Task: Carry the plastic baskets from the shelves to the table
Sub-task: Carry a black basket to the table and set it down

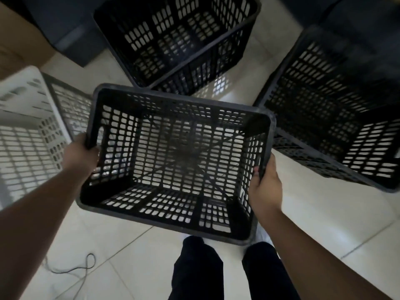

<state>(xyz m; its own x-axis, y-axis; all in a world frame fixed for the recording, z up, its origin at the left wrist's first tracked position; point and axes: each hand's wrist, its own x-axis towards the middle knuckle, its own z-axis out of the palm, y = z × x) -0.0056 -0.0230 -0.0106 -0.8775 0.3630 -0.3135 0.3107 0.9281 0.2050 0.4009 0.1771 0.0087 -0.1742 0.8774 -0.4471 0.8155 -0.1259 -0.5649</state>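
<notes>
We hold 1 black plastic basket (173,161) between our 2 hands, looking straight down into its open top. Our left hand (79,155) is closed over the rim at the basket's left short side, near the far corner, with the fingers curled under the edge and out of sight. Our right hand (265,185) grips the rim on the opposite short side, thumb lying along the outside and a fingertip showing inside the wall. The basket hangs in front of us, slightly skewed, its near long edge just above our dark trouser legs (229,271). Through its slotted bottom we see pale floor tiles (324,224).

Around it stand 3 more baskets on the floor. A second black basket (179,40) sits beyond the held one, its near corner close to the held basket's far rim. A third black basket (337,109) stands to the right, its edge just beside the held basket's right far corner. A white basket (26,131) lies to the left, behind our left forearm, with another dark slatted panel (71,107) leaning between it and the held basket. A brown cardboard surface (19,40) fills the upper left, and a thin grey cable (84,267) loops on the tiles at lower left.
</notes>
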